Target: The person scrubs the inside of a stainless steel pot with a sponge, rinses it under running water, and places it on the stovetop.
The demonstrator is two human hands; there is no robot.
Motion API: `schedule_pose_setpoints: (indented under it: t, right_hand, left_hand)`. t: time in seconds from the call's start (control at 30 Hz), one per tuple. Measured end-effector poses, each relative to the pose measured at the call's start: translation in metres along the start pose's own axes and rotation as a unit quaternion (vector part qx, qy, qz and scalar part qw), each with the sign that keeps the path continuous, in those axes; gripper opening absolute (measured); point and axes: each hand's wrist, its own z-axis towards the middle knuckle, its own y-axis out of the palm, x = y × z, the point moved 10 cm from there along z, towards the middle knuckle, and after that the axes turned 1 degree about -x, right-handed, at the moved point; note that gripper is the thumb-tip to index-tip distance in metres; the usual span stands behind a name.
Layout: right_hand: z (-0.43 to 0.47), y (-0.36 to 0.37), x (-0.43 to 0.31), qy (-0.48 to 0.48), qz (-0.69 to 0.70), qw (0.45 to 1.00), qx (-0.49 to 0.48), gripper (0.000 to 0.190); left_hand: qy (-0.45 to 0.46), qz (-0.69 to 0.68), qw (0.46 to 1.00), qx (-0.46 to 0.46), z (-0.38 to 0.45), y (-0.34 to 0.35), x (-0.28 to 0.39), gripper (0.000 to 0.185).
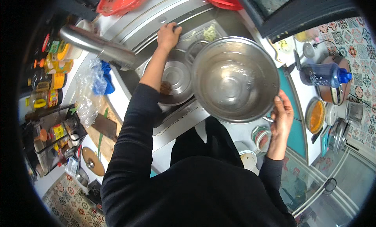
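My right hand (282,117) grips the near right rim of a large stainless steel pot (202,105), thumb over the edge. Clear liquid, apparently water, lies in its bottom. The pot is held over the right part of the sink (241,26). My left hand (169,36) reaches to the back of the sink, fingers bent around or beside a small dark part (177,28); its hold is partly hidden. Under my left forearm a steel basin (182,93) sits in the sink, with something brown (165,88) inside. Pale vegetable shreds (209,33) lie on the sink's back part.
A thick steel faucet (100,46) juts in from the left. A cleaver (105,127) lies on a wooden board (108,152) beside a clear plastic bag (88,95). Red plastic baskets (122,2) stand behind. To the right are a blue bottle (320,75) and an open window frame (273,21).
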Motion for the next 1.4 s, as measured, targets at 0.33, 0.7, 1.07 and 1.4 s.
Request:
schedule_pose_setpoints:
  t: [0.33,0.7,1.07,1.4]
  right_hand:
    - [-0.015,0.021,-0.032,0.016,0.110,0.991,-0.071,0.035]
    - [0.002,0.170,-0.041,0.034,0.141,0.966,-0.212,0.028]
    - [-0.029,0.186,-0.030,-0.009,0.086,0.973,-0.215,0.030]
    - [0.055,0.138,0.004,-0.027,0.094,0.986,-0.132,0.020]
  left_hand:
    - [-0.242,-0.515,0.792,-0.222,-0.120,0.005,0.054,0.026]
    - [-0.375,-0.645,0.664,-0.053,-0.112,-0.033,-0.085,0.030]
    - [-0.333,-0.679,0.654,0.017,-0.128,-0.069,-0.108,0.007]
    - [-0.352,-0.641,0.681,-0.033,-0.109,-0.025,-0.060,0.027]
